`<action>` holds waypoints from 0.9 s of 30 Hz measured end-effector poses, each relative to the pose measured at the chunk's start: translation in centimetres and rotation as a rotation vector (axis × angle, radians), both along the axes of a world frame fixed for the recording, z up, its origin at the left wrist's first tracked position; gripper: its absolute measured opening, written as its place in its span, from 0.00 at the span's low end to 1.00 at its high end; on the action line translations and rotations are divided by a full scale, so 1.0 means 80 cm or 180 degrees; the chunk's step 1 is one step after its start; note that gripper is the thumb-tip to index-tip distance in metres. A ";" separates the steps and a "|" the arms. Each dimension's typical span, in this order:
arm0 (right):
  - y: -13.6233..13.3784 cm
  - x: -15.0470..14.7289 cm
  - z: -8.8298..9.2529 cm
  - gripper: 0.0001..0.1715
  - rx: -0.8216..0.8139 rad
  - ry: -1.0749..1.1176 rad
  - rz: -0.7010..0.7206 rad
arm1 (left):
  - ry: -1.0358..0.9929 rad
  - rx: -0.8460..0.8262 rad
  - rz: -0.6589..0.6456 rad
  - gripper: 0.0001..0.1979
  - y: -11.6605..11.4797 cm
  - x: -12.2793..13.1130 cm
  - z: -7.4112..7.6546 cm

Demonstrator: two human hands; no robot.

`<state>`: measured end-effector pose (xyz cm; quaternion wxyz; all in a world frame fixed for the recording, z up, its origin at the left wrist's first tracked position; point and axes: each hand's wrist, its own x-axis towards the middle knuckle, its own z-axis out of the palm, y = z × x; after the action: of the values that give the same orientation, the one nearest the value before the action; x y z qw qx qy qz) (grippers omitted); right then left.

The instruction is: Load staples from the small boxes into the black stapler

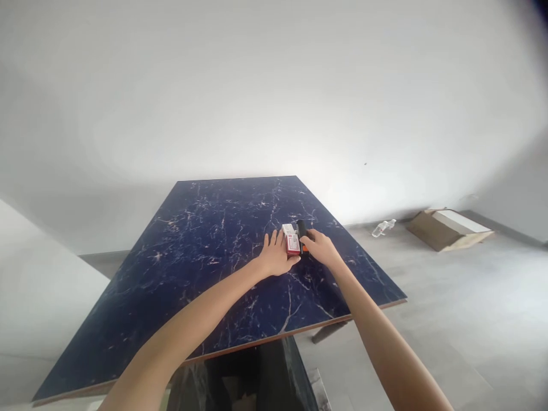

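Observation:
A small red-and-white box (293,244) lies on the blue marble-patterned table (205,228). My left hand (276,257) rests at the box's left side, its fingers spread and its thumb by the near end. Against the right side of the box is a black object with an orange patch (301,229); its exact kind is unclear. Around that object's right side, my right hand (320,246) has its thumb and fingers closed. Part of the black object is hidden under the right hand.
A pale wall (257,103) rises behind the table's far edge. On the floor to the right lie a clear plastic bottle (381,229) and an open cardboard box (436,231). The table's near edge (274,338) crosses below my forearms.

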<state>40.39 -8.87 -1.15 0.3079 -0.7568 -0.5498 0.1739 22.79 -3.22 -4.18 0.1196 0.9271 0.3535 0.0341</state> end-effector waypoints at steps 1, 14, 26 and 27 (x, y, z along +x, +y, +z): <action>0.000 0.018 0.001 0.19 -0.0020 -0.0001 -0.0044 | -0.0021 0.0005 -0.0029 0.47 0.000 0.019 0.000; 0.030 0.137 -0.026 0.22 0.0217 0.0805 -0.0125 | -0.0454 0.0186 0.0343 0.50 0.005 0.135 -0.013; 0.018 0.118 -0.044 0.23 0.0791 0.0143 -0.0373 | -0.0865 0.0554 0.0476 0.48 0.021 0.128 -0.008; 0.018 0.118 -0.044 0.23 0.0799 0.0151 -0.0374 | -0.0868 0.0552 0.0503 0.48 0.020 0.129 -0.007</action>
<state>49.86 -7.40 -4.69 0.4227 -0.7389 -0.5145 0.1032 33.09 -1.61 -4.76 0.0829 0.8901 0.4015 0.1992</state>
